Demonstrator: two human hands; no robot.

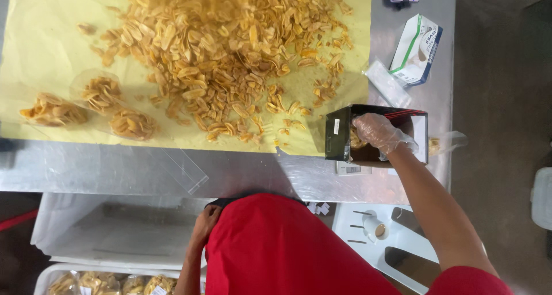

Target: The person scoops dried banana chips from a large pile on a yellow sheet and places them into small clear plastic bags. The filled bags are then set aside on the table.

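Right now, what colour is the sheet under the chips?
Pale yellow. The sheet under the chips shows best in the head view.

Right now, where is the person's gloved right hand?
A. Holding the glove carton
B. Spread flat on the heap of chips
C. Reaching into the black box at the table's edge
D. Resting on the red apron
C: the right hand, in a clear glove, reaches into the open black box, where a few chips show, beside the yellow paper.
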